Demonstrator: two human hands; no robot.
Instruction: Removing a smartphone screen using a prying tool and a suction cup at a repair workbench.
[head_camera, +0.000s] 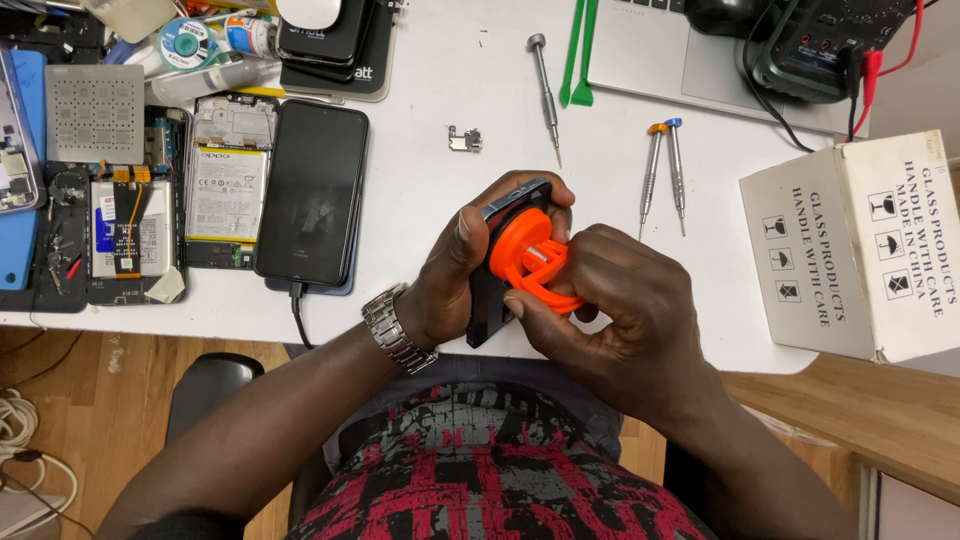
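The left hand (455, 275), wearing a silver metal wristwatch (397, 327), is closed around a dark rectangular smartphone (497, 290) held on edge above the near edge of the white worktable (440, 80), thumb on one side and fingers curled over the far end. The right hand (625, 310) is closed on the ring handle of a bright orange plastic suction cup (520, 255), whose disc sits pressed against the face of the smartphone. Both hands meet at the centre of the scene, directly over the person's lap. To the left on the worktable lies a black smartphone with a dark screen (311, 190), a cable running from its near end, and just beside it an opened phone chassis with an exposed white battery (227, 190). Further left sits a grey perforated metal stencil plate (95, 113). Far of the hands lie a small metal bracket part (464, 139) and a silver precision screwdriver (546, 95); two more slim screwdrivers with orange and blue caps (665, 175) lie to the right. A pair of green plastic pry tools (577, 55) rests at the far edge. A white cardboard box (865, 250) stands at the right.
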